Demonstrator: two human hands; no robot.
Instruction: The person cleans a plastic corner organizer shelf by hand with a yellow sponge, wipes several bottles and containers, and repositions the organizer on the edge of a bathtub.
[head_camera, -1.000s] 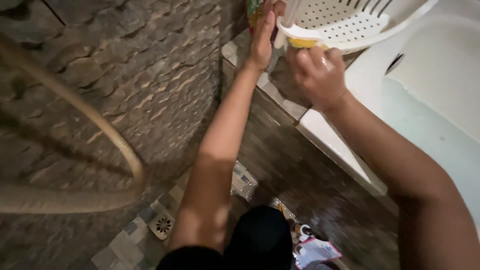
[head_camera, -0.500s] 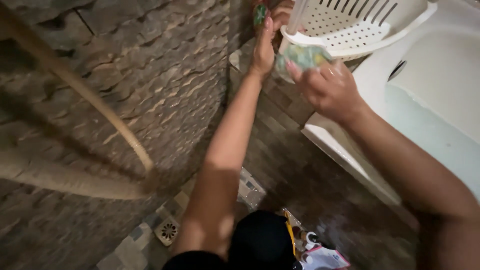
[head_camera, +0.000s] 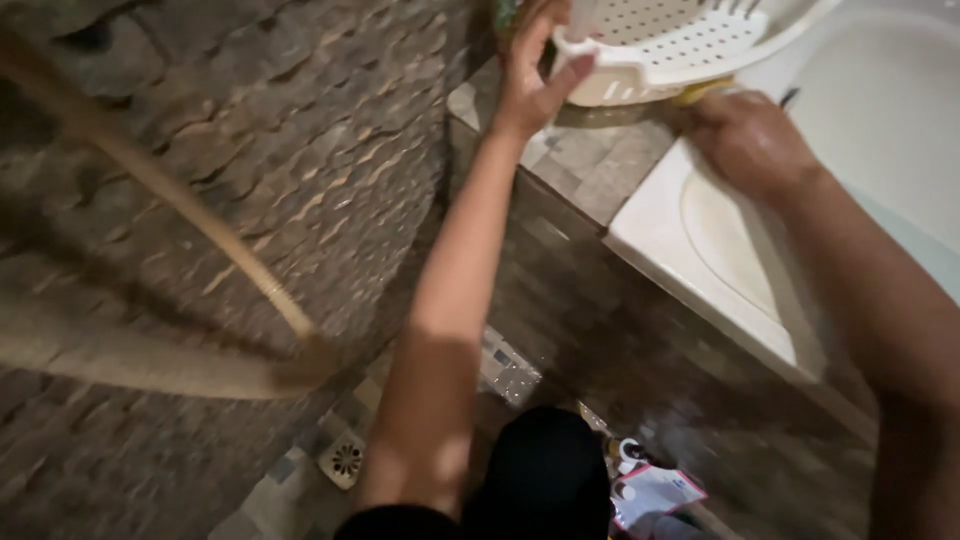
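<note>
My left hand (head_camera: 535, 70) grips the rim of a white perforated plastic basket (head_camera: 670, 45) and holds it tilted above a tiled ledge (head_camera: 590, 165). Below the basket's underside, my right hand (head_camera: 745, 140) is closed over a yellow sponge (head_camera: 705, 92), of which only an edge shows. The sponge is pressed against the basket's base. Both arms reach up from the bottom of the view.
A white bathtub (head_camera: 720, 240) lies at the right, with its rim beside the ledge. The left is a rough stone wall (head_camera: 250, 150), and a beige hose (head_camera: 200, 230) crosses it. A floor drain (head_camera: 345, 460) and a small colourful packet (head_camera: 655, 495) lie on the floor tiles below.
My right hand has moved right and down under the basket, from the front edge to the base. The view has shifted, so the basket sits higher in the frame.
</note>
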